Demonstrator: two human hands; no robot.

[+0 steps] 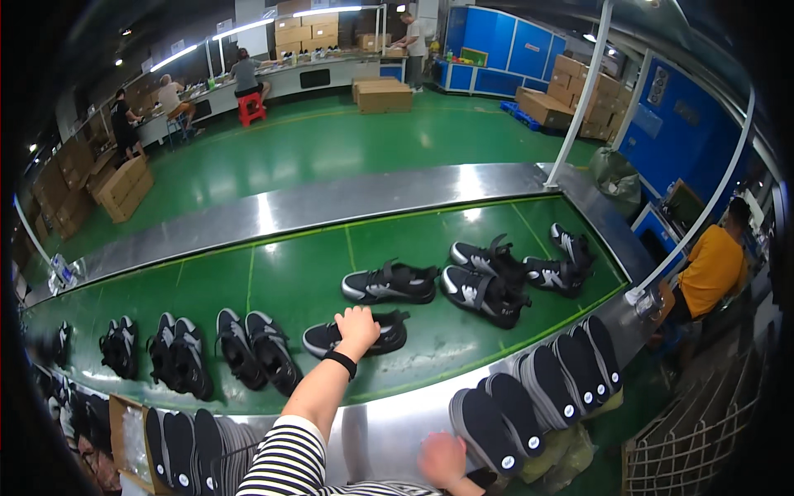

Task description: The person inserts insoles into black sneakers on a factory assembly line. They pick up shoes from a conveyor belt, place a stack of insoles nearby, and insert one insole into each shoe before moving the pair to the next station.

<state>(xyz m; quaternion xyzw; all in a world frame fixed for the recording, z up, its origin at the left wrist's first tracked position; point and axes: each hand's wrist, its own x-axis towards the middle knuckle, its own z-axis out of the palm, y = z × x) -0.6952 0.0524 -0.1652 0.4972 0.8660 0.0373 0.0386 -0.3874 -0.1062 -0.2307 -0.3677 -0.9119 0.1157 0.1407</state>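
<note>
My left hand [360, 328], with a black band at its wrist, reaches out over the green conveyor belt [298, 260]. Its fingers are closed on the upper of a black and grey sneaker [392, 335] that lies on its sole. Just beyond it is a similar sneaker [389, 283], apart from the hand. Low in the picture, my right hand [442, 460] is smeared by motion over the metal edge. Beside that hand lies a row of black insoles [484, 426] with white round marks at the heels; whether it touches them or holds anything is unclear.
More sneakers [485, 293] stand at right on the belt, and several pairs [258, 347] at left. Insole stacks [211, 446] and a carton [132, 438] line the near left edge. White posts [583, 99] rise at the right corner; a person in orange [715, 260] sits beyond.
</note>
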